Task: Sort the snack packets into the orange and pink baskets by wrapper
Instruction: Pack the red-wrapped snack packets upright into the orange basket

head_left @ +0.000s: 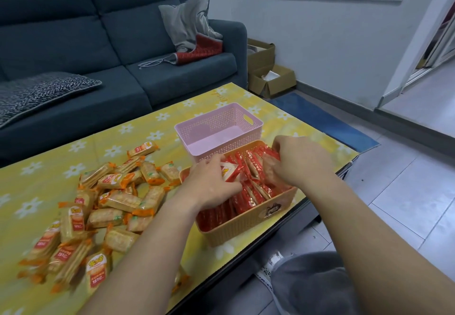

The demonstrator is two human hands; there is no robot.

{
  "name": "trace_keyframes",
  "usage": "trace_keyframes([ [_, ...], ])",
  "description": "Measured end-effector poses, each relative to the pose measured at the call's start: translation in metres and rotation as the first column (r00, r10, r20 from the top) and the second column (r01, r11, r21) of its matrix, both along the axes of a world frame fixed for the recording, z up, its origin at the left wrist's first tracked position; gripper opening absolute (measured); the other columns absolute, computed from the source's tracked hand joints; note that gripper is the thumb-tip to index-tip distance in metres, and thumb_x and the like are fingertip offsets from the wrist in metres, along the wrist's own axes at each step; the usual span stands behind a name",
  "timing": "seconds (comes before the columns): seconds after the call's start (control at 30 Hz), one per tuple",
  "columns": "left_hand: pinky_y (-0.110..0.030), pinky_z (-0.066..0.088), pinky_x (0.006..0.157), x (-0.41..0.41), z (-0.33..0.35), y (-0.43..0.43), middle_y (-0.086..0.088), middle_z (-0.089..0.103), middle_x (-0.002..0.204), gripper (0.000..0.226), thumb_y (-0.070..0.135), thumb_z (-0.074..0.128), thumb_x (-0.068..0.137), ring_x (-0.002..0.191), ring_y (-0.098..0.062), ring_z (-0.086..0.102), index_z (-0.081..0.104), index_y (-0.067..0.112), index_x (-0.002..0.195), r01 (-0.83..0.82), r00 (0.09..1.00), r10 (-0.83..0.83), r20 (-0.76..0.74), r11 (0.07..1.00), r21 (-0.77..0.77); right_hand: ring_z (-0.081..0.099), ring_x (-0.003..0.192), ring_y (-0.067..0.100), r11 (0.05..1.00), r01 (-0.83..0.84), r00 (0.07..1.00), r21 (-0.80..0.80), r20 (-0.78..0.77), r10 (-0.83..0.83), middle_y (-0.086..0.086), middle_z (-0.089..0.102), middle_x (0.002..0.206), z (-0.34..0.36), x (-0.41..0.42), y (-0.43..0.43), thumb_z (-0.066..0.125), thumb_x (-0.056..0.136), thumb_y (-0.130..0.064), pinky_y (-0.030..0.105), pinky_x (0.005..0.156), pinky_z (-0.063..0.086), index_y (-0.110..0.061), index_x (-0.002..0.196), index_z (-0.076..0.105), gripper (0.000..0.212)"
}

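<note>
Both hands in orange basket (248, 221) at table's right edge, left hand (211, 184) & right hand (299, 160) fingers curled on red packets (253, 179), grip prob. light; wrappers crinkly, slippery, pinch ends.

I see a woven-look orange plastic basket (248, 223) near the table's front right edge, packed almost full with glossy red-wrapped snack packets (248, 196) standing on edge in rows. Directly behind it, touching or nearly so, I find a perforated pink plastic basket (216, 127) with a handle slot, holding nothing. To the left I count a loose heap of clear, orange-trimmed cracker packets (118, 199) lying scattered on the tabletop.
</note>
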State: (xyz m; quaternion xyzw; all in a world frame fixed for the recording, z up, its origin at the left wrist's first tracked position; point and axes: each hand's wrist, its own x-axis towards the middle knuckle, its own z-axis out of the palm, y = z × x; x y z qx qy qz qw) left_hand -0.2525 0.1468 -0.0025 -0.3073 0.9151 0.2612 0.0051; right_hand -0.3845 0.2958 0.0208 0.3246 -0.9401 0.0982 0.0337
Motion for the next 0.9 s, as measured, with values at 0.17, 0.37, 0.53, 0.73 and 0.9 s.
trace_keyframes([
  [0.17, -0.041, 0.052, 0.095, 0.002, 0.005, -0.004, 0.004, 0.053, 0.127, 0.078, 0.067, 0.073, 0.074, 0.108, -0.018, 0.057, 0.044, 0.028, 0.135, -0.034, 0.997, 0.029, -0.074, 0.997, -0.067, 0.059, 0.065, 0.026, 0.994, -0.003, 1.000, 0.111, 0.004, 0.002, -0.002, 0.056, 0.071, -0.030, 0.012, -0.015, 0.062, 0.091, -0.025, 0.032, 0.054, 0.044, -0.020, 0.076, 0.050, 0.020],
  [0.37, -0.033, 0.049, 0.093, 0.004, 0.015, -0.001, 0.007, 0.048, 0.134, 0.082, 0.038, 0.081, 0.071, 0.115, -0.014, 0.050, 0.041, 0.028, 0.142, -0.067, 0.934, 0.037, -0.355, 0.995, -0.071, 0.064, 0.071, 0.019, 0.980, -0.058, 0.961, 0.189, 0.277, 0.003, -0.003, 0.065, 0.076, -0.017, 0.002, -0.005, 0.053, 0.096, -0.037, 0.032, 0.060, 0.047, -0.018, 0.078, 0.060, 0.027],
  [0.53, -0.033, 0.051, 0.092, -0.001, 0.011, 0.009, 0.008, 0.049, 0.133, 0.079, 0.038, 0.082, 0.074, 0.114, -0.013, 0.052, 0.041, 0.029, 0.141, -0.054, 0.903, 0.024, -0.429, 0.997, -0.060, 0.053, 0.057, 0.020, 0.967, -0.036, 0.969, 0.253, 0.244, -0.028, -0.002, 0.056, 0.065, -0.029, 0.004, -0.004, 0.055, 0.085, -0.008, 0.028, 0.054, 0.041, -0.016, 0.066, 0.051, 0.021],
  [0.73, -0.026, 0.043, 0.094, -0.018, 0.002, 0.026, 0.007, 0.042, 0.139, 0.092, 0.034, 0.083, 0.074, 0.122, -0.010, 0.045, 0.030, 0.031, 0.150, -0.003, 0.885, -0.008, -0.466, 1.000, -0.022, 0.066, 0.073, 0.025, 0.996, 0.078, 0.978, -0.051, 0.195, -0.067, 0.001, 0.069, 0.082, -0.011, -0.001, 0.004, 0.047, 0.094, -0.022, 0.034, 0.062, 0.053, -0.018, 0.090, 0.067, 0.022],
  [0.9, -0.037, 0.050, 0.100, -0.032, -0.002, 0.044, 0.010, 0.041, 0.142, 0.104, 0.034, 0.088, 0.067, 0.126, -0.013, 0.046, 0.025, 0.036, 0.151, 0.017, 0.882, -0.067, -0.466, 0.994, -0.110, 0.071, 0.065, 0.016, 0.764, 0.344, 0.609, -0.546, 0.749, 0.262, 0.004, 0.073, 0.085, 0.023, 0.002, 0.014, 0.050, 0.100, -0.038, 0.028, 0.050, 0.053, -0.016, 0.098, 0.071, 0.031],
])
